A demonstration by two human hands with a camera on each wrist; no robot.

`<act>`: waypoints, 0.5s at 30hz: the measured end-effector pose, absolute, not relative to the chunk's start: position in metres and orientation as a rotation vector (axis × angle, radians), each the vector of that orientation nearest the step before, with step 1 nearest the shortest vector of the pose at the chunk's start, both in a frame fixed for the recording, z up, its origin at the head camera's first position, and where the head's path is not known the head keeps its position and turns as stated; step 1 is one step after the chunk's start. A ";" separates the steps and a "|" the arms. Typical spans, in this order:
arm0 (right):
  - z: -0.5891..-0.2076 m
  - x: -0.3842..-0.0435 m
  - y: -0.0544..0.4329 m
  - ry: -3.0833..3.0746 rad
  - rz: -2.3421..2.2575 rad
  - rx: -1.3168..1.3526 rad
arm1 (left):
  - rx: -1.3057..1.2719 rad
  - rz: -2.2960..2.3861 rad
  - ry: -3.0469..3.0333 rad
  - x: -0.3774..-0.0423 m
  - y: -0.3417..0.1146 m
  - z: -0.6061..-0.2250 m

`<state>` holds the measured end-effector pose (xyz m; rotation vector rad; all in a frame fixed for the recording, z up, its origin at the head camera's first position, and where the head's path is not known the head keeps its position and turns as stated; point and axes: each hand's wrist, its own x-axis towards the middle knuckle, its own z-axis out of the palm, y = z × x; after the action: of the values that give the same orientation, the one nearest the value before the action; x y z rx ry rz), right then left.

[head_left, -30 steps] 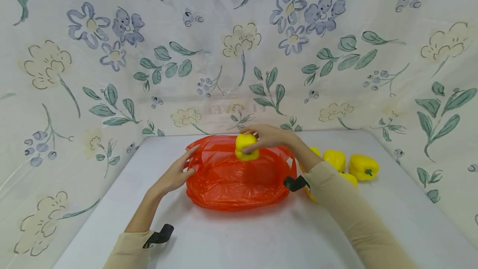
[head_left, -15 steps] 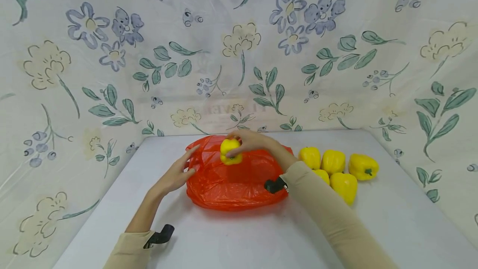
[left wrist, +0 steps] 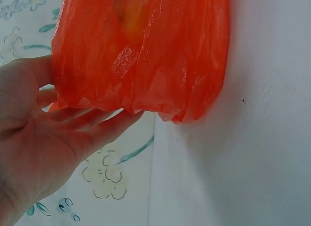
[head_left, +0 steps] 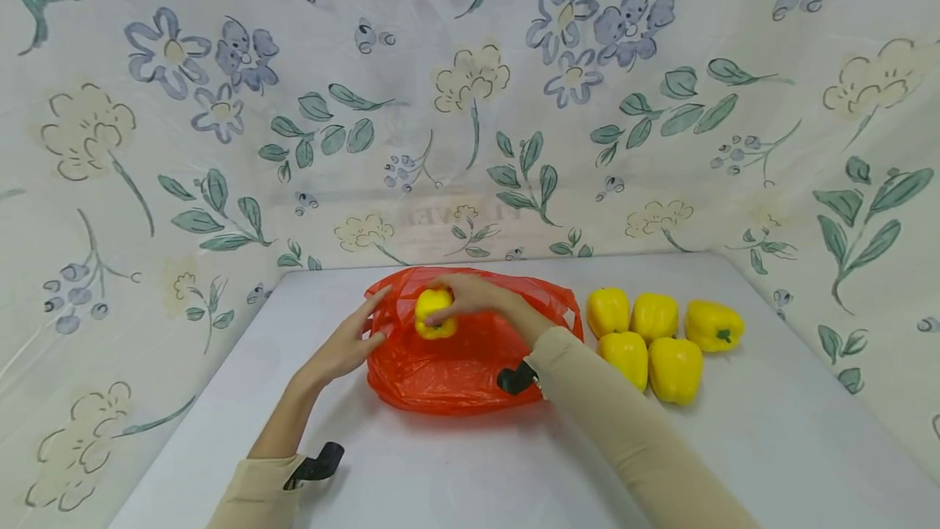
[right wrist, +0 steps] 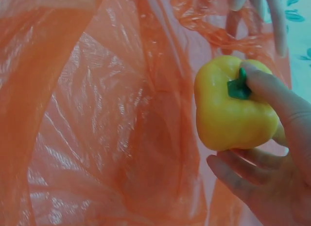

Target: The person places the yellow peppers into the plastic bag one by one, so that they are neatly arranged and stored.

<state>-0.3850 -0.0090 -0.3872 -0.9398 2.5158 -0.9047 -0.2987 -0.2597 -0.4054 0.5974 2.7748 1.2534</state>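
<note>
A yellow bell pepper (head_left: 435, 315) with a green stem is in my right hand (head_left: 470, 294), over the mouth of a red plastic bag (head_left: 470, 382). In the right wrist view the thumb presses beside the stem of the pepper (right wrist: 233, 114), and the fingers grip it from below. My left hand (head_left: 341, 353) is at the left rim of the bag, thumb and fingers spread. From the left wrist, the fingers of the left hand (left wrist: 53, 133) extend along the red film (left wrist: 141, 56), partly hidden by it. A faint yellow patch shows through the film.
Several more yellow bell peppers (head_left: 655, 317) stand grouped on the white table (head_left: 470, 472), right of the bag. A flower-printed sheet (head_left: 470, 104) rises behind the table and along both sides. Black wrist cameras (head_left: 517, 380) sit at both sleeves.
My right hand has carried the bell pepper leftward and slightly down over the bag, bringing the other peppers into fuller view. The left hand has stayed at the bag's left rim.
</note>
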 end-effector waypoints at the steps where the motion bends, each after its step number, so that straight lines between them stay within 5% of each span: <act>1: -0.389 -0.386 -0.011 2.524 -0.909 -0.936 | 0.599 1.252 2.778 -0.299 -0.260 -0.405; 15: -0.393 -0.385 -0.019 2.582 -0.900 -0.826 | 0.600 1.246 2.771 -0.299 -0.257 -0.404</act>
<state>-0.3848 -0.0190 -0.3933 -0.8262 2.5822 -0.9003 -0.2987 -0.2574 -0.4040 0.5995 2.7706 1.2459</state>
